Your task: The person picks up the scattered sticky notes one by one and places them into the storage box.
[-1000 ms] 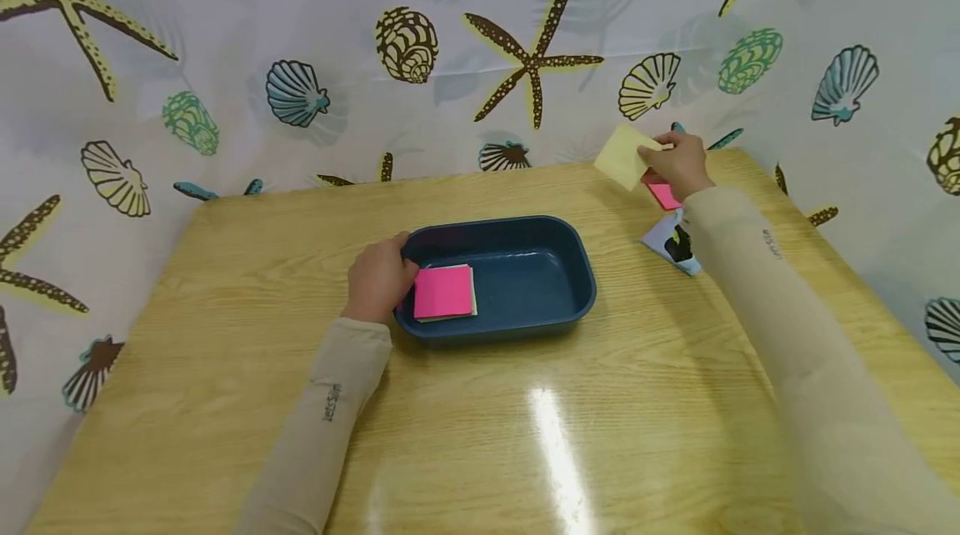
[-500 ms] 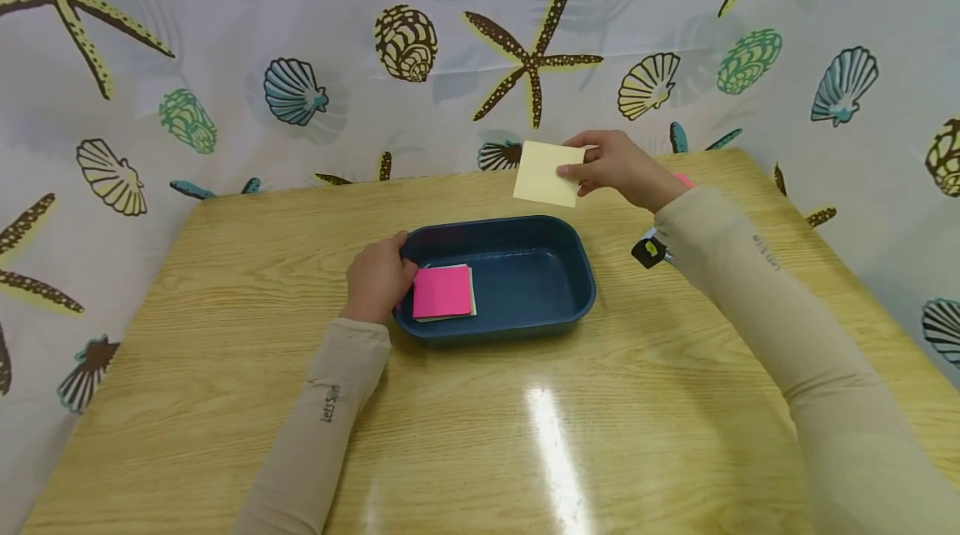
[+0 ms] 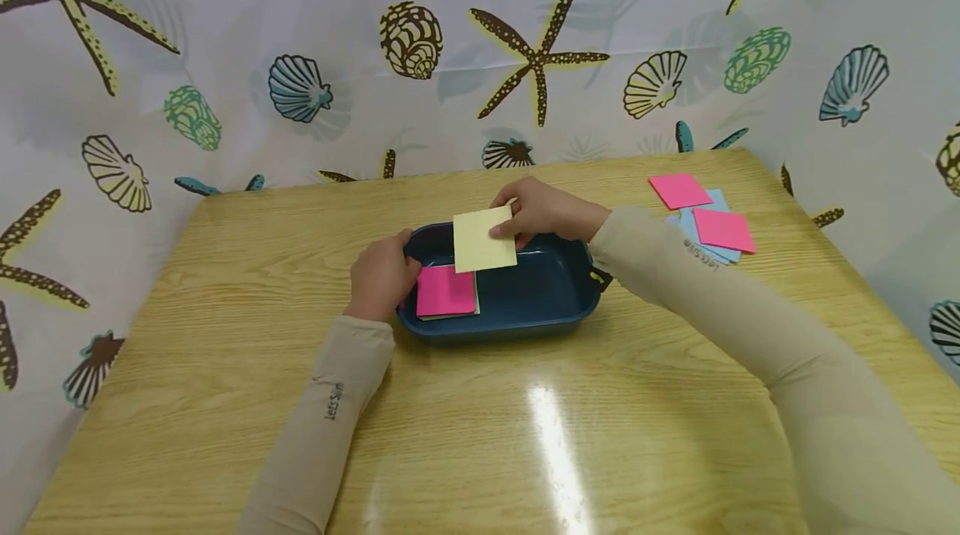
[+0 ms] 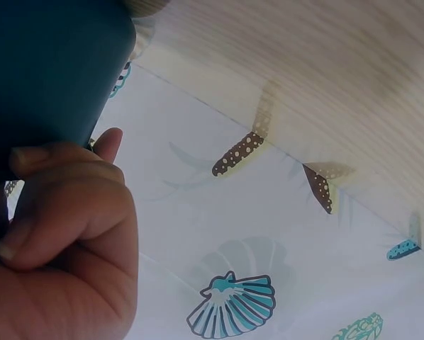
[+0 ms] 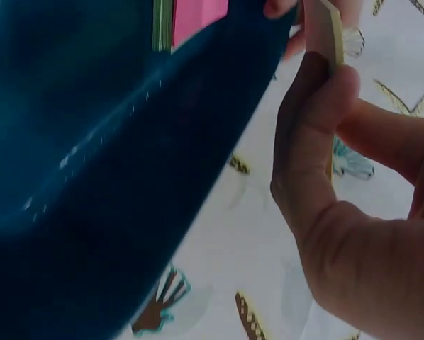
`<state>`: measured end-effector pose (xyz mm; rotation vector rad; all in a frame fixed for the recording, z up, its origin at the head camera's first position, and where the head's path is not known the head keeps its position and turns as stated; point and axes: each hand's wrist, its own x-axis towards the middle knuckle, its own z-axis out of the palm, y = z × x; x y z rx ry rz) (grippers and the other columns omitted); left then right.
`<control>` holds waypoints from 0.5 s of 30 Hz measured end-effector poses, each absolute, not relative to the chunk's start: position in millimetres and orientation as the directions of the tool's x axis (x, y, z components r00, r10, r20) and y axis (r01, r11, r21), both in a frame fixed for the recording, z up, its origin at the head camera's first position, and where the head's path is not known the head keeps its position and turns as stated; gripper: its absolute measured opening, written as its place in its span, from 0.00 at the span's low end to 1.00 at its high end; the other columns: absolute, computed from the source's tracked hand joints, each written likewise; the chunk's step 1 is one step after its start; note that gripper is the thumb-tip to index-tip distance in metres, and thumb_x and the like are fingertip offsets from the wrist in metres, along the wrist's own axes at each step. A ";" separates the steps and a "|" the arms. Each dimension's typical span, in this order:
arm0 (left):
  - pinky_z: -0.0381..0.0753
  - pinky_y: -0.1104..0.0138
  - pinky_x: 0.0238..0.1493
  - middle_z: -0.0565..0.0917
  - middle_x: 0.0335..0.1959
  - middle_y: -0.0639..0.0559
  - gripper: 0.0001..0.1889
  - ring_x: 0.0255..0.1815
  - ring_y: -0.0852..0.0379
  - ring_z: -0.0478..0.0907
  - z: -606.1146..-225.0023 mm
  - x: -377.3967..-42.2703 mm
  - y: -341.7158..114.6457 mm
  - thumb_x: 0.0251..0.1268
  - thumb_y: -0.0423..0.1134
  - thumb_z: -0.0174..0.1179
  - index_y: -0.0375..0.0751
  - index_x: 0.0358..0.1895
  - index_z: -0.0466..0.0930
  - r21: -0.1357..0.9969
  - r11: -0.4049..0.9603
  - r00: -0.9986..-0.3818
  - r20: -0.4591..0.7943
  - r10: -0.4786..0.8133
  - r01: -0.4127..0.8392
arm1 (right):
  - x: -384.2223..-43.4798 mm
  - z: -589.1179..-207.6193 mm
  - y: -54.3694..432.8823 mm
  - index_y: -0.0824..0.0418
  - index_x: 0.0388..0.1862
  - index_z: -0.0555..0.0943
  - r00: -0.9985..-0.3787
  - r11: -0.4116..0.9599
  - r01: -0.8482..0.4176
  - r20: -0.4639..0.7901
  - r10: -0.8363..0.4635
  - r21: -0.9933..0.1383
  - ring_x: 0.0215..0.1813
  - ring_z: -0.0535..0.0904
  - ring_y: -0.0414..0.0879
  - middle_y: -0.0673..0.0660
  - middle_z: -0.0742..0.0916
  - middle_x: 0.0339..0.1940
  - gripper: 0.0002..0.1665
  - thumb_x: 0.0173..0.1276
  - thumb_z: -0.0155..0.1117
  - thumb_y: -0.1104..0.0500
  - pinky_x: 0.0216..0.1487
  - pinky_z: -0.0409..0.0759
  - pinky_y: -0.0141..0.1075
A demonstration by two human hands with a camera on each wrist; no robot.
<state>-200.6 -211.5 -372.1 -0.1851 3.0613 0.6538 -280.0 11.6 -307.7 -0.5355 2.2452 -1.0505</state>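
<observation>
Head view, if I may ask first: what does the right hand (image 3: 536, 210) do?

It pinches a pale yellow, square paper pad (image 3: 483, 245) between the thumb and the bent fingers; the right wrist view shows this pad from its edge, as a thin block.

And where exactly is this pad?

At the back side of a dark blue, oblong container (image 3: 536, 292) with rounded corners. In the head view it hides a part of the back rim and also one corner of a pile of square papers (image 3: 446, 293), bright pink on top. Whether it touches the pile, I cannot tell.

How does this pile lie?

Flat on the container's floor, in the left part — below the pink, some pale green layers show at the edge.

Then the left hand (image 3: 381, 275)?

Its fingers are curled on the container's left end, and they grip the rim there.

What is farther away?

To the right, well apart from the container, two bright pink square papers (image 3: 724, 230) lie with light blue papers (image 3: 717, 201), partly overlapping. All rest on a light wooden table (image 3: 225, 310). Both arms wear beige sleeves (image 3: 750, 335) — and behind the table hangs a white cloth (image 3: 232, 10) with printed shells and starfish.
</observation>
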 end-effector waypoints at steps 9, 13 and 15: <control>0.66 0.65 0.19 0.82 0.29 0.41 0.28 0.23 0.50 0.72 -375.1 -203.1 -211.0 0.61 0.35 0.56 0.40 0.68 0.70 0.417 0.901 -0.993 -0.038 -0.113 -0.119 | -269.8 -326.9 -28.6 0.72 0.62 0.72 -0.676 0.707 -0.147 -0.451 -0.582 -0.692 0.27 0.80 0.43 0.65 0.81 0.44 0.27 0.66 0.64 0.64 0.38 0.82 0.38; 0.69 0.63 0.21 0.84 0.38 0.40 0.28 0.25 0.49 0.73 -375.1 -204.1 -212.1 0.61 0.35 0.57 0.40 0.68 0.70 0.416 0.901 -0.992 -0.036 -0.118 -0.122 | -269.1 -335.4 -42.8 0.72 0.59 0.75 -0.675 0.725 -0.133 -0.474 -0.565 -0.676 0.27 0.80 0.43 0.65 0.82 0.43 0.24 0.65 0.64 0.65 0.37 0.82 0.37; 0.70 0.61 0.22 0.84 0.43 0.39 0.28 0.26 0.48 0.73 -373.9 -203.8 -212.7 0.61 0.36 0.57 0.41 0.68 0.70 0.411 0.903 -0.992 -0.039 -0.120 -0.125 | -269.0 -338.7 -48.6 0.72 0.58 0.76 -0.671 0.725 -0.117 -0.484 -0.561 -0.679 0.27 0.80 0.43 0.63 0.83 0.41 0.23 0.65 0.64 0.65 0.38 0.82 0.37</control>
